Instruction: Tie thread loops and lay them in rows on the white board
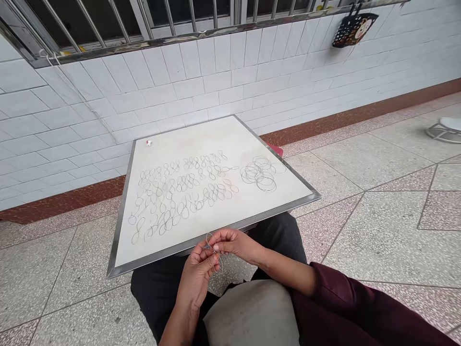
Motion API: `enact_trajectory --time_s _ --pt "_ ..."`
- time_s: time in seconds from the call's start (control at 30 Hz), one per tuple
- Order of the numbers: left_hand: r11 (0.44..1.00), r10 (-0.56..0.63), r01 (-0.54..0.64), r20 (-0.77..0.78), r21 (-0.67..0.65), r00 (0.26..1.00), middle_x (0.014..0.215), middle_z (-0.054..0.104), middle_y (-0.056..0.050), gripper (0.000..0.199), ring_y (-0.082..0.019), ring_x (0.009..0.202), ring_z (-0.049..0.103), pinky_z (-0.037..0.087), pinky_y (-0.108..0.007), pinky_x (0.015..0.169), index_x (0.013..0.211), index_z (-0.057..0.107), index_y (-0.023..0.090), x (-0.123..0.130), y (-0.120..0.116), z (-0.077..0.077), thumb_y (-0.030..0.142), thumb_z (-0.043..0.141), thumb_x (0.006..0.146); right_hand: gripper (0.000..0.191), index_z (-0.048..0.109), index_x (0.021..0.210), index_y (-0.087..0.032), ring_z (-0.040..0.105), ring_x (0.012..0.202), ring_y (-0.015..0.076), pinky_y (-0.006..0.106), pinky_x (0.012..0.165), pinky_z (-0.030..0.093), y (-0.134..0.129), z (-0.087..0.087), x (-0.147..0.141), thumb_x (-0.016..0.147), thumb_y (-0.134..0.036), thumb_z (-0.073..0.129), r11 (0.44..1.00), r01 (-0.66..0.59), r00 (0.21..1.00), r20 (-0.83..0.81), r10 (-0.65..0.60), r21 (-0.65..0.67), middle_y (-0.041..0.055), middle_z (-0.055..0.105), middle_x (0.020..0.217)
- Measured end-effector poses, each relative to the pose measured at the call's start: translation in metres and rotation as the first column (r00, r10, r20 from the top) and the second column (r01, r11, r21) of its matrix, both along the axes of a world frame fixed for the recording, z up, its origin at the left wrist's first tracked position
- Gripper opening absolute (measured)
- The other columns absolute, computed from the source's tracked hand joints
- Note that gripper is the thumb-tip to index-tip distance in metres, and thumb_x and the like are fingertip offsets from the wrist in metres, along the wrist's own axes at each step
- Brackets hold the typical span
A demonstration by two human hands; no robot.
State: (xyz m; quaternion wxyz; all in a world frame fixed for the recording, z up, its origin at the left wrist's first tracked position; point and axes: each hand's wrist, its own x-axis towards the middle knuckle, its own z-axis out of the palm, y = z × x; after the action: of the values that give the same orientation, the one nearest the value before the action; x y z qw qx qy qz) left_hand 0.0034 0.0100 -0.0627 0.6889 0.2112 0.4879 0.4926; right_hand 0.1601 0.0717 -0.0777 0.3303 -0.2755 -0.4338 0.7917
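Just in front of the table's near edge, my left hand pinches a thin wire loop bent into a figure eight. My right hand grips the upper part of the same loop, its fingertips close to those of my left hand. On the white table lie rows of similar figure-eight wire pieces, spread over the left and middle. Several round wire rings overlap in a loose pile on the right side of the tabletop.
A small red and white object sits at the table's far left corner. The tabletop has a metal rim above my knees. Behind it stands a tiled wall with a barred window and a hanging basket. A stool is at far right.
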Motion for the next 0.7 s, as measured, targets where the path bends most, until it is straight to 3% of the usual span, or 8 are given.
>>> enact_trajectory --time_s 0.17,0.3,0.4,0.53,0.7 --pt "1.000 -0.008 0.009 0.025 -0.020 1.000 0.080 0.065 0.001 0.054 -0.008 0.064 0.057 0.048 -0.020 0.060 0.109 0.071 0.019 -0.001 -0.001 -0.002 0.018 0.090 0.059 0.031 0.073 0.096 -0.018 0.058 0.071 0.0089 0.023 0.064 0.041 0.002 -0.005 0.003 0.072 -0.034 0.085 0.998 -0.067 0.997 -0.026 0.066 -0.014 0.0001 0.069 0.086" --pt "1.000 -0.010 0.010 -0.016 -0.007 1.000 0.079 0.066 0.001 0.054 -0.008 0.064 0.057 0.048 -0.021 0.062 0.112 0.069 0.018 0.000 -0.001 -0.002 0.021 0.089 0.062 0.032 0.071 0.095 -0.017 0.062 0.077 0.0108 0.027 0.076 0.047 0.002 -0.008 0.002 0.071 -0.033 0.085 0.999 -0.038 0.998 -0.045 0.039 0.016 0.0001 0.069 0.088" --pt "1.000 0.014 -0.012 -0.059 0.024 0.998 0.076 0.065 0.002 0.053 -0.008 0.062 0.056 0.047 -0.021 0.061 0.115 0.066 0.019 0.003 -0.002 0.001 0.023 0.086 0.065 0.033 0.069 0.093 -0.017 0.063 0.076 0.0112 0.029 0.077 0.048 0.001 -0.009 -0.001 0.071 -0.036 0.085 0.998 0.010 1.000 -0.017 -0.010 0.055 -0.0007 0.068 0.084" --pt "0.994 0.068 -0.048 -0.216 0.094 0.974 0.074 0.065 0.003 0.058 -0.008 0.057 0.054 0.041 -0.020 0.054 0.122 0.060 0.020 0.009 -0.003 0.006 0.029 0.083 0.069 0.035 0.066 0.089 -0.017 0.062 0.069 0.0117 0.029 0.071 0.048 -0.001 -0.009 -0.005 0.070 -0.040 0.084 0.994 0.086 0.996 0.008 -0.087 0.070 -0.0022 0.065 0.076" --pt "0.989 0.103 -0.061 -0.337 0.132 0.936 0.079 0.067 0.000 0.062 -0.012 0.060 0.057 0.042 -0.023 0.054 0.128 0.056 0.018 0.011 -0.004 0.005 0.038 0.078 0.074 0.035 0.066 0.088 -0.018 0.062 0.071 0.0121 0.030 0.074 0.049 -0.002 -0.007 -0.005 0.070 -0.043 0.083 0.986 0.140 0.988 0.051 -0.145 0.092 -0.0023 0.064 0.077"
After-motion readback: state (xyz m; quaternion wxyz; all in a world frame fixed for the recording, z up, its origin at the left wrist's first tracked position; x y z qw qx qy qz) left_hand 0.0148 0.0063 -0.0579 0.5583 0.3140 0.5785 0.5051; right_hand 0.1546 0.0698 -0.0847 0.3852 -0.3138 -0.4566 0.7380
